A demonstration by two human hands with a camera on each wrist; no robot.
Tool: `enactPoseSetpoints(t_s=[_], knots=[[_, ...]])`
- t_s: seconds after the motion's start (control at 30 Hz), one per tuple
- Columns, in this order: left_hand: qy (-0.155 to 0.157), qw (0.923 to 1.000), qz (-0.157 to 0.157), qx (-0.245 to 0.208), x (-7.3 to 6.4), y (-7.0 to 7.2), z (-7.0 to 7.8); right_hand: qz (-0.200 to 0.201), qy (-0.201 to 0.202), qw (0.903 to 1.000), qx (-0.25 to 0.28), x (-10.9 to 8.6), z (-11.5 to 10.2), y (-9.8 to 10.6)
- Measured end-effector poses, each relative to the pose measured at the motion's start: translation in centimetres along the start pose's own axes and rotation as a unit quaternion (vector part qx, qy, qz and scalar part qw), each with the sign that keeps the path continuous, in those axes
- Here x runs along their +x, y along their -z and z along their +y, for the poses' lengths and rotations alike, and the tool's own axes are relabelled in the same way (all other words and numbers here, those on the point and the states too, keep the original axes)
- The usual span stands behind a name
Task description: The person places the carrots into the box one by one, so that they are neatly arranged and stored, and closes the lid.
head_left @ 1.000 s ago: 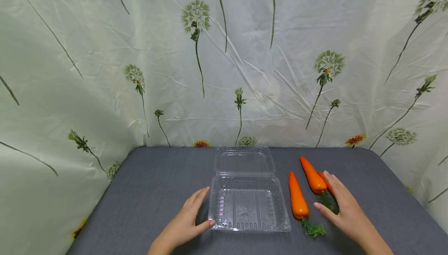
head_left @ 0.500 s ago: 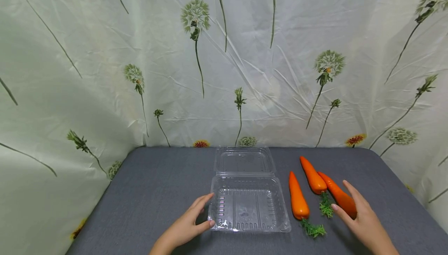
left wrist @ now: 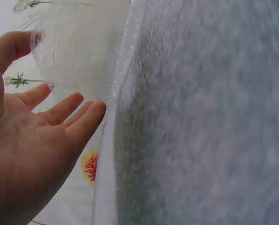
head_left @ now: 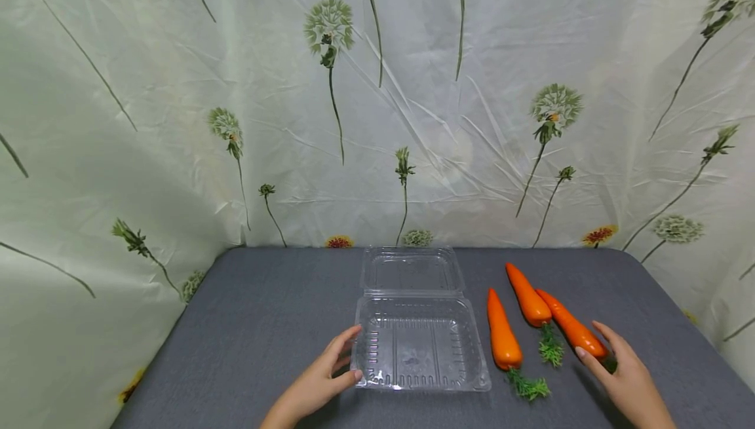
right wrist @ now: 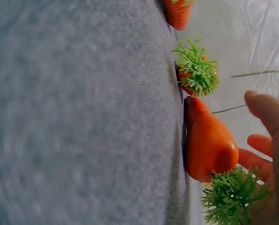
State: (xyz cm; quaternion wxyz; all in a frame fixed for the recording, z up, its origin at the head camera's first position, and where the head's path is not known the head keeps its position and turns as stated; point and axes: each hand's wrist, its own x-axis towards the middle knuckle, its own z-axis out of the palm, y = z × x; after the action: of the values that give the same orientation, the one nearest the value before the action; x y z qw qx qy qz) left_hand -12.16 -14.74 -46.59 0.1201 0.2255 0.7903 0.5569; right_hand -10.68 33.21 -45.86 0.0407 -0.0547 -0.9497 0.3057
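A clear plastic clamshell container (head_left: 415, 344) lies with its lid (head_left: 413, 270) folded back. My left hand (head_left: 318, 376) touches its left side and front-left corner with spread fingertips, palm turned toward the box in the left wrist view. To the right are three orange carrots with green tops: a near carrot (head_left: 503, 334), a back carrot (head_left: 527, 295) and a right carrot (head_left: 571, 324). Around the thick end of the right carrot, my right hand (head_left: 631, 380) has thumb and fingers apart. The green top (right wrist: 235, 197) of that carrot lies by the palm.
A grey cloth-covered table (head_left: 265, 311) carries everything. Behind it and along the sides hangs a pale curtain (head_left: 448, 121) printed with dandelions and stems. The green tops of the near and back carrots point toward the front.
My right hand has drawn back toward the front right, uncovering the right carrot, which was mostly hidden beneath it. My left hand has barely shifted at the container.
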Motion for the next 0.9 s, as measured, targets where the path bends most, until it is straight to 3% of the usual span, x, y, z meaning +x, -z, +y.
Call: enactPoseSetpoints(t_s=[0.4,0.53,0.7,0.9], knots=[[0.02,0.997,0.009,-0.074,0.0,-0.8,-0.2,0.043,-0.017,0.9989,-0.003,0.3,1.0,-0.9],[0.028,0.9934,0.013,-0.111,-0.1,-1.1,-0.4,0.043,-0.041,0.9982,-0.005,0.5,1.1,-1.1],[0.042,0.987,0.017,-0.154,0.0,-1.3,-0.9,0.096,-0.069,0.9928,0.015,0.5,1.2,-1.6],[0.055,0.9836,0.022,-0.17,0.0,-1.5,-0.9,0.162,-0.096,0.9807,0.052,0.4,0.7,-1.5]])
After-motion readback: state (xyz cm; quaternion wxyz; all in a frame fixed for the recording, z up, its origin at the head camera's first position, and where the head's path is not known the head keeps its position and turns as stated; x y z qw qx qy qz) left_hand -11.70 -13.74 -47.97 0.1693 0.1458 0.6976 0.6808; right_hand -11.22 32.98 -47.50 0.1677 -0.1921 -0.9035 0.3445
